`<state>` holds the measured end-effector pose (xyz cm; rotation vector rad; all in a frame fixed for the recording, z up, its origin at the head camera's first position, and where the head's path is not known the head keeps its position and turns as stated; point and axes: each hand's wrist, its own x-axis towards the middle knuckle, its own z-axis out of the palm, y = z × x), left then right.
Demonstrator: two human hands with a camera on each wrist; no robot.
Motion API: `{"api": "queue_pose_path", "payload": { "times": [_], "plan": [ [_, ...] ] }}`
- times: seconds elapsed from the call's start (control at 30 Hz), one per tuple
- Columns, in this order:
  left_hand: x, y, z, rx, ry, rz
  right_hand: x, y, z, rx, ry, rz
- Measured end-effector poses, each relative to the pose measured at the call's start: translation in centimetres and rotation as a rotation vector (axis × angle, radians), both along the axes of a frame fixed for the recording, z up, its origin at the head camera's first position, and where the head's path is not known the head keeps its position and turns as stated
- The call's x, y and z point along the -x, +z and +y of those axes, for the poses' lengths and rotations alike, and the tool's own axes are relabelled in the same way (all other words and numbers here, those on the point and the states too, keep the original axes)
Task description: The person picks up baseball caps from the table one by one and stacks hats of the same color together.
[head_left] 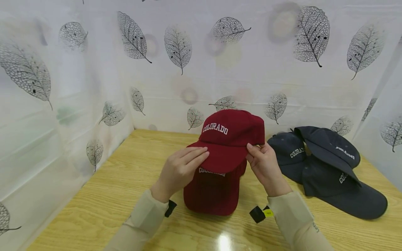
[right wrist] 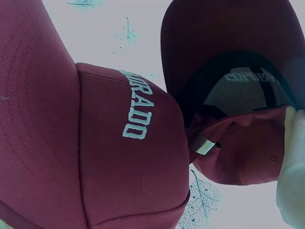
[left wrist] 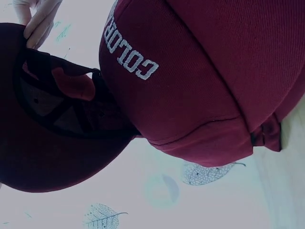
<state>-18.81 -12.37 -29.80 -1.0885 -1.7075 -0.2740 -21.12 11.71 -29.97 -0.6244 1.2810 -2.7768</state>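
Observation:
Both hands hold a dark red baseball cap (head_left: 233,127) with white "COLORADO" lettering. Across the left of its brim lie the fingers of my left hand (head_left: 179,169), its thumb hidden. My right hand (head_left: 263,164) pinches the cap's lower edge on the right, thumb on top. Below stands a second red cap (head_left: 211,195) on the table, brim toward me, its lettering partly covered by the upper brim. In the right wrist view, the held cap's inside and metal strap buckle (right wrist: 202,144) show behind the lower cap (right wrist: 143,176).
Several dark navy caps (head_left: 329,153) lie in an overlapping pile to the right, brims pointing various ways. They rest on the wood-grain table (head_left: 125,188). A white leaf-print curtain (head_left: 204,62) closes off the back and sides. Small black devices (head_left: 257,214) hang at the wrists.

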Motion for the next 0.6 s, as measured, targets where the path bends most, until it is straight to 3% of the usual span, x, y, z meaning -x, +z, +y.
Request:
{"api": "queue_pose_path", "payload": {
  "times": [0.33, 0.6],
  "plan": [
    [0.3, -0.2, -0.7, -0.052, -0.032, -0.117, -0.1, 0.0, -0.2, 0.023, -0.015, 0.027],
    [0.8, -0.6, -1.3, -0.114, 0.017, -0.169, -0.2, 0.1, -0.2, 0.035, -0.016, 0.019]
  ]
}}
